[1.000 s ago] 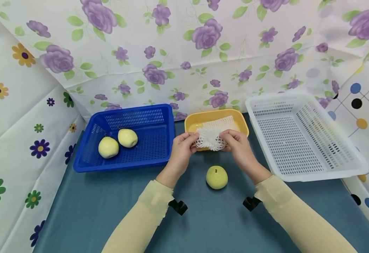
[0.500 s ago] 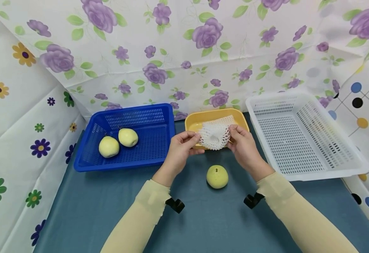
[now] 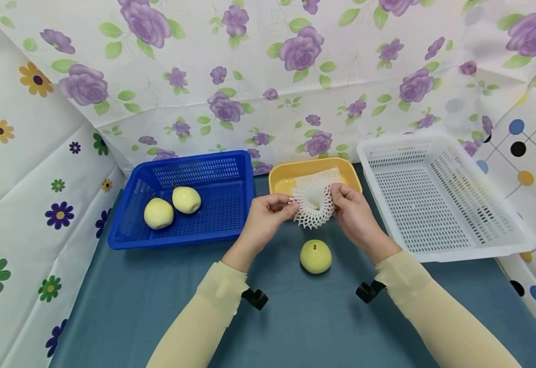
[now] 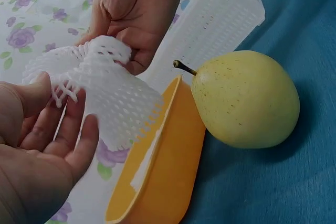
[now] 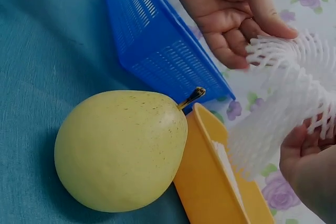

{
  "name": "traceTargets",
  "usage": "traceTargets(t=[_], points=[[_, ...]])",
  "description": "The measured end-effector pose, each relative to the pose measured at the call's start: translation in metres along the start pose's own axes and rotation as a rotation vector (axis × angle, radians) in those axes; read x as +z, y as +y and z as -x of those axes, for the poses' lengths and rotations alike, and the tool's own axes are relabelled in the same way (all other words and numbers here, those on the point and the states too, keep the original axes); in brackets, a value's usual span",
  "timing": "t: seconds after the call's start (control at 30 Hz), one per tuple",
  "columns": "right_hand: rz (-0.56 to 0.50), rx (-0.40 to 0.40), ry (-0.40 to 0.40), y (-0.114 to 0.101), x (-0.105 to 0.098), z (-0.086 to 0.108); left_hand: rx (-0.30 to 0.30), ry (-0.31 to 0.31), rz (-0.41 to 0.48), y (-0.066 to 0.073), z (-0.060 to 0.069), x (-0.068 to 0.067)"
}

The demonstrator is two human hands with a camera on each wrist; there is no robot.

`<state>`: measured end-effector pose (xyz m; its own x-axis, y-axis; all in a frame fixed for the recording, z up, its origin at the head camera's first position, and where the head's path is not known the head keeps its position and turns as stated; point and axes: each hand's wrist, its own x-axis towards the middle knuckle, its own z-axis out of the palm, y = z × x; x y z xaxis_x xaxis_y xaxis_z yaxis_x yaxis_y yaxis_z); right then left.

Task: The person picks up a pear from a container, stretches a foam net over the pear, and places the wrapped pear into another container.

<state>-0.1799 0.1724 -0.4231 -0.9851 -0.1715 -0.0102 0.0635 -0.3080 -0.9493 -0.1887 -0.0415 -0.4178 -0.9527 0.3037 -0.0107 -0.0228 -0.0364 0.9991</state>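
Note:
Between both hands a white foam net sleeve [image 3: 312, 217] is spread, its rim folded outward round an opening. My left hand [image 3: 265, 220] pinches its left edge between thumb and fingers; my right hand [image 3: 351, 209] pinches the right edge. In the left wrist view the sleeve [image 4: 115, 95] hangs as a mesh tube from the fingers. Below the hands a yellow-green pear [image 3: 316, 256] stands on the table, stem up, touched by neither hand. Behind the sleeve is a yellow tray [image 3: 280, 180] with more white foam netting [image 3: 329, 175] in it.
At the left stands a blue basket [image 3: 180, 238] holding two pale pears [image 3: 158, 213]. A white perforated basket [image 3: 442, 204] stands at the right. Blue-green cloth covers the table [image 3: 166, 291], and flowered sheets [image 3: 171, 76] hang behind and at the sides.
The hands have moved apart and stretched the foam sleeve wider. Its bunched rim now opens into a ring, tipped slightly toward the pear. The pears and containers stay put.

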Motion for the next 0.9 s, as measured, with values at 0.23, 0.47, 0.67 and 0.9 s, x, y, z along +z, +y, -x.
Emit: traceTargets(t=[0.23,0.47,0.67,0.9], points=[[-0.142,0.047,-0.037,0.000,-0.002,-0.001,-0.057,-0.033,0.143,-0.001,-0.002,0.001],[-0.376,0.183,-0.124,-0.001,-0.009,0.001,-0.171,-0.066,0.316,-0.001,-0.002,-0.001],[-0.428,0.209,-0.137,-0.001,-0.010,0.001,-0.187,-0.136,0.413,0.000,-0.001,-0.003],[-0.383,0.195,-0.160,-0.004,-0.005,-0.003,-0.112,-0.201,0.272,0.000,-0.003,0.000]])
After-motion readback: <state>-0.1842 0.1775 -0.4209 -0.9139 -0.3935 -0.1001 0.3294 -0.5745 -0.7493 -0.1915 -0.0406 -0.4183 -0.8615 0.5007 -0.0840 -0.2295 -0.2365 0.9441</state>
